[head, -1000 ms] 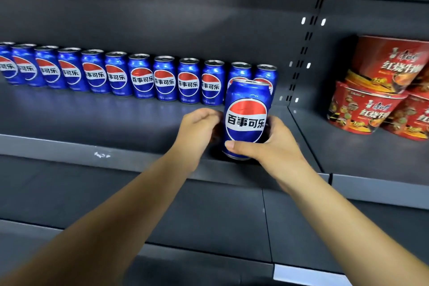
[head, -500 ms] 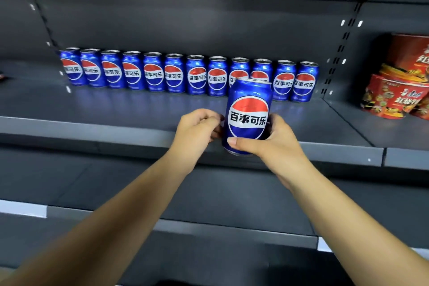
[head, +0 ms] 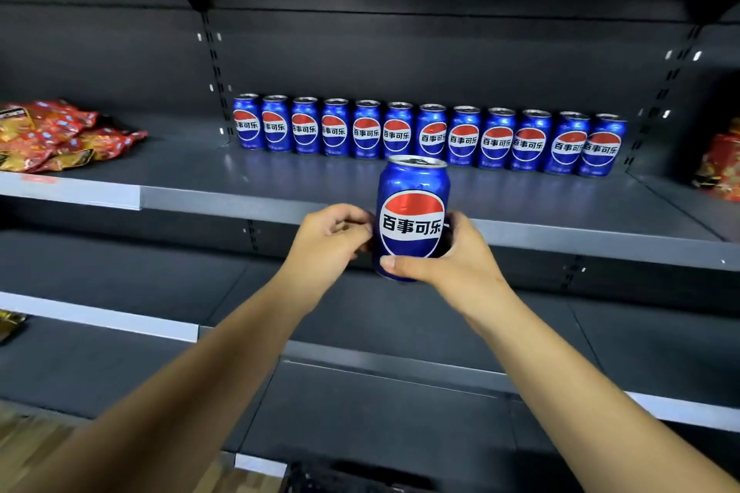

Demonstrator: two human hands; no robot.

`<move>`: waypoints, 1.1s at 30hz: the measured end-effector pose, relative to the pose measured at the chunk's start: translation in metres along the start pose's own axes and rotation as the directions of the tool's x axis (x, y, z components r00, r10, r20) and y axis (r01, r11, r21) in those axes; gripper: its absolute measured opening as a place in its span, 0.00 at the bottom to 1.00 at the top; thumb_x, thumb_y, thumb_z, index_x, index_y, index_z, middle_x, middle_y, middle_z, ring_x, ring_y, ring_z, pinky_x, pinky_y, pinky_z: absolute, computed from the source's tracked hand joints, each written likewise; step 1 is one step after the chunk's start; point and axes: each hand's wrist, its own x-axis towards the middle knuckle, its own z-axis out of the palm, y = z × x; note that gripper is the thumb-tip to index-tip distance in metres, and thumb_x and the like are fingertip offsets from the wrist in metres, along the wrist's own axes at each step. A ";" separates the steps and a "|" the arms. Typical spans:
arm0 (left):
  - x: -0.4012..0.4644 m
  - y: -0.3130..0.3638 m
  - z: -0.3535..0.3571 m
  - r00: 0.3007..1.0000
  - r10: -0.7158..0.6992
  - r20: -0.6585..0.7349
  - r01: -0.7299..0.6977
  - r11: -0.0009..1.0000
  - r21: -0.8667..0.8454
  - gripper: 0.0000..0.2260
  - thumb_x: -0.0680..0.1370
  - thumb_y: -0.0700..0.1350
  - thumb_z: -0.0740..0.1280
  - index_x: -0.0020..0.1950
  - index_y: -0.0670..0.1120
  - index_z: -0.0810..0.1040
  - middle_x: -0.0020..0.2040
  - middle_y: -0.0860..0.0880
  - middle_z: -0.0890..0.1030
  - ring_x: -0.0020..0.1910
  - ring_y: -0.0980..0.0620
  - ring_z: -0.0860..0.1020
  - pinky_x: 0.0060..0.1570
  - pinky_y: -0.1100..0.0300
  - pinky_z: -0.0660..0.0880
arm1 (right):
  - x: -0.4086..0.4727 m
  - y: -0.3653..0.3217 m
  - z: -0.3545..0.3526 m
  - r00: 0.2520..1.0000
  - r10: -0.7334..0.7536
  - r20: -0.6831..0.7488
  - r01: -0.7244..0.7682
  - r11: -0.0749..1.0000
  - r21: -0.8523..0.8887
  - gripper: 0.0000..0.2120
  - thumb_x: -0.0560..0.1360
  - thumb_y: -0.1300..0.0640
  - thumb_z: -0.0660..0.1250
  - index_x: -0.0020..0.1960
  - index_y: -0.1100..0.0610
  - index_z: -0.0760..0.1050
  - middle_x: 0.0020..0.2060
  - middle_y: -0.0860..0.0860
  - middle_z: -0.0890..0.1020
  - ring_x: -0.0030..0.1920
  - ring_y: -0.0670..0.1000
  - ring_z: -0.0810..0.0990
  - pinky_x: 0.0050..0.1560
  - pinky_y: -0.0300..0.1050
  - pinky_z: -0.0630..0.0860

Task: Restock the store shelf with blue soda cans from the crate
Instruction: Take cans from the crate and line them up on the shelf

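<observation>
Presently, one blue can (head: 412, 218): upright, long axis vertical, logo facing outward, held before the shelf (head: 520, 230) lip. Right hand (head: 460, 256) fingers curled round it; left hand (head: 326, 240) fingers curled against its side. Bare shelf fronted the can row (head: 430, 134). Can had drawn back from the row since earlier.

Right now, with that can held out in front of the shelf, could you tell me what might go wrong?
1. The right hand grips the held can only low down, so it might tip.
2. The left hand only touches its side, giving little backup.
3. The back row of cans stands tightly packed; a nudge while placing could topple several.
</observation>
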 end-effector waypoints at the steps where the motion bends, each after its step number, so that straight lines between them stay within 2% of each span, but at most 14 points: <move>1: 0.000 -0.001 -0.004 1.000 0.000 0.004 0.000 1.000 -0.005 0.11 0.76 0.34 0.64 0.39 0.49 0.77 0.34 0.51 0.79 0.33 0.60 0.77 0.41 0.63 0.74 | 0.000 -0.001 0.003 1.000 -0.006 0.005 0.006 1.000 -0.010 0.31 0.59 0.63 0.80 0.58 0.58 0.71 0.50 0.49 0.82 0.50 0.47 0.81 0.50 0.43 0.79; 3: 0.002 -0.003 -0.011 1.000 0.003 0.002 -0.003 1.000 -0.014 0.11 0.76 0.33 0.64 0.40 0.49 0.77 0.35 0.51 0.79 0.33 0.61 0.77 0.41 0.64 0.73 | 0.002 -0.003 0.009 1.000 -0.011 0.012 0.011 1.000 -0.026 0.31 0.58 0.63 0.80 0.57 0.57 0.71 0.50 0.48 0.82 0.50 0.46 0.81 0.51 0.43 0.78; 8: 0.013 -0.015 -0.029 0.997 0.001 -0.072 -0.002 1.000 -0.022 0.09 0.76 0.34 0.64 0.41 0.47 0.78 0.36 0.48 0.79 0.37 0.53 0.78 0.43 0.61 0.73 | 0.013 -0.006 0.023 0.998 -0.036 0.049 0.040 0.997 -0.068 0.29 0.59 0.62 0.80 0.53 0.53 0.67 0.48 0.43 0.79 0.48 0.43 0.79 0.48 0.36 0.76; 14: 0.038 -0.034 -0.066 0.995 -0.003 -0.095 -0.003 0.998 -0.061 0.10 0.77 0.33 0.63 0.41 0.47 0.77 0.36 0.48 0.78 0.35 0.54 0.76 0.41 0.62 0.72 | 0.046 -0.005 0.065 0.997 -0.043 0.057 0.046 0.997 -0.057 0.30 0.60 0.63 0.80 0.54 0.53 0.67 0.48 0.44 0.79 0.46 0.39 0.78 0.45 0.32 0.76; 19: 0.086 -0.048 -0.126 0.995 0.018 -0.103 -0.023 0.998 -0.053 0.10 0.77 0.34 0.64 0.40 0.46 0.77 0.34 0.49 0.79 0.32 0.58 0.78 0.36 0.68 0.74 | 0.092 -0.007 0.125 0.998 -0.053 0.030 0.055 0.996 -0.076 0.33 0.58 0.62 0.81 0.58 0.55 0.68 0.50 0.45 0.80 0.49 0.43 0.79 0.52 0.40 0.77; 21: 0.106 -0.056 -0.154 0.996 0.024 -0.091 -0.026 0.999 -0.025 0.10 0.76 0.34 0.64 0.39 0.47 0.78 0.33 0.51 0.79 0.30 0.61 0.78 0.36 0.68 0.73 | 0.112 -0.008 0.155 0.999 -0.048 -0.006 0.047 0.997 -0.060 0.34 0.57 0.62 0.81 0.58 0.56 0.69 0.50 0.47 0.81 0.50 0.45 0.80 0.52 0.42 0.77; 25: 0.145 -0.069 -0.210 0.999 0.026 -0.034 -0.025 0.999 0.028 0.09 0.76 0.35 0.64 0.40 0.47 0.78 0.34 0.49 0.79 0.33 0.57 0.77 0.38 0.66 0.72 | 0.154 -0.012 0.212 0.999 -0.040 -0.037 0.037 0.997 -0.063 0.34 0.57 0.65 0.81 0.57 0.55 0.69 0.49 0.47 0.81 0.50 0.46 0.80 0.54 0.44 0.77; 29: 0.185 -0.079 -0.253 0.999 0.016 -0.041 -0.013 0.997 0.083 0.09 0.77 0.34 0.61 0.41 0.45 0.78 0.35 0.47 0.79 0.33 0.56 0.77 0.30 0.74 0.70 | 0.195 -0.011 0.260 0.996 -0.036 -0.080 0.030 0.997 -0.078 0.34 0.56 0.65 0.81 0.58 0.55 0.69 0.48 0.46 0.81 0.51 0.47 0.79 0.56 0.46 0.76; 33: 0.218 -0.089 -0.282 1.000 -0.020 -0.022 0.022 0.994 0.106 0.09 0.78 0.35 0.59 0.45 0.41 0.78 0.37 0.46 0.79 0.33 0.56 0.76 0.27 0.76 0.68 | 0.236 -0.003 0.297 0.992 -0.012 -0.128 -0.007 0.989 -0.147 0.38 0.55 0.63 0.82 0.61 0.59 0.69 0.53 0.50 0.81 0.55 0.50 0.79 0.59 0.48 0.75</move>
